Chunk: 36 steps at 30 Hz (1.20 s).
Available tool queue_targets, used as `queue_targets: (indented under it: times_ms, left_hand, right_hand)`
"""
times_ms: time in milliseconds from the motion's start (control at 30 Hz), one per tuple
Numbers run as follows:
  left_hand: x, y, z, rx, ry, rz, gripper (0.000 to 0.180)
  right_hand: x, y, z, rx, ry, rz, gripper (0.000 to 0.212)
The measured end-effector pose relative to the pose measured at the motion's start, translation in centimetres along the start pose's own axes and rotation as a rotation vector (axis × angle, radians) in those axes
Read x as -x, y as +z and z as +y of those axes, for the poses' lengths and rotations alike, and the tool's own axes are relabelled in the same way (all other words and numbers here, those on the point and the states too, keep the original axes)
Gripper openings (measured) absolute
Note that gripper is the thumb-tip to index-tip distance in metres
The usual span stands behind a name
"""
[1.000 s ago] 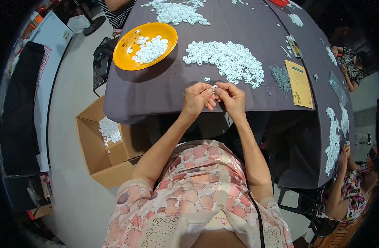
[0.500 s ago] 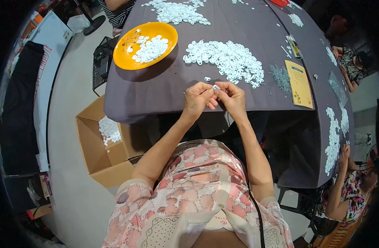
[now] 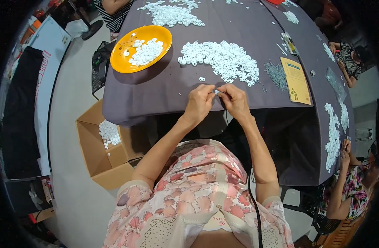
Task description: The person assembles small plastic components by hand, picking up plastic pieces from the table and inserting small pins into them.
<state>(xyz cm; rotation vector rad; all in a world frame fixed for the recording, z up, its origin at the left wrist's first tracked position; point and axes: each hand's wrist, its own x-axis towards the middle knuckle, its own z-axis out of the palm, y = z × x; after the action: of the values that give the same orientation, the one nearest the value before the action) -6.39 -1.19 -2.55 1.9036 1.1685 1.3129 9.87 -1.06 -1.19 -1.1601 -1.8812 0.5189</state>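
A small white piece (image 3: pixel 217 91) sits between the fingertips of both hands, just above the near edge of the table, touched from either side. The left hand (image 3: pixel 199 104) has it from the left and the right hand (image 3: pixel 236 101) from the right, so neither is nearer. Each thumb and forefinger is closed to a narrow pinch on it, with almost no gap, and the other fingers curl in behind. Its long axis cannot be told, since the fingertips cover most of it (only a pale sliver shows between them). What is visible looks smooth and bright white.

Just beyond the left fingertips, a loose white link (image 3: pixel 202 79) lies flat on the dark cloth (image 3: pixel 148 93), its longer side running roughly left to right, with two dark holes in it. Farther out, past both hands, spreads a heap of similar links (image 3: pixel 226 61). To its right lie a tangle of thin grey pins (image 3: pixel 276 75) and a yellow booklet (image 3: pixel 296 78). On the far left of the table stands an orange-yellow plate (image 3: pixel 158 35) with more white links, and below the table's left edge is a cardboard box (image 3: pixel 88 142) holding others.
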Motion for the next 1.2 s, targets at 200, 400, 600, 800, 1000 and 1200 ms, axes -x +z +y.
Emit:
queue_targets:
  times_ms: [200,400,600,800,1000,1200]
  left_hand:
    - [-1.4,-0.2,0.4,0.159,-0.157,-0.151,0.013]
    - [-1.0,0.5,-0.7,-0.026,0.051,-0.065,0.007]
    - [-1.1,0.6,-0.9,-0.088,0.192,0.017,0.007]
    - [-1.1,0.5,0.2,0.031,-0.042,-0.064,0.011]
    - [-0.7,0.8,0.0,-0.153,0.076,0.011,0.006]
    - [-0.6,0.7,0.2,-0.058,0.017,-0.027,0.005]
  right_hand:
    - [0.2,0.3,0.5,-0.032,-0.037,0.066,0.016]
    - [0.2,0.3,0.5,-0.150,-0.027,0.075,0.016]
    - [0.3,0.7,0.6,-0.103,0.028,0.089,0.014]
    - [0.5,0.8,0.4,-0.098,-0.002,0.123,0.012]
    - [0.5,1.1,0.8,-0.035,-0.077,0.108,0.015]
    - [0.6,1.2,0.4,-0.036,-0.132,0.155,0.015]
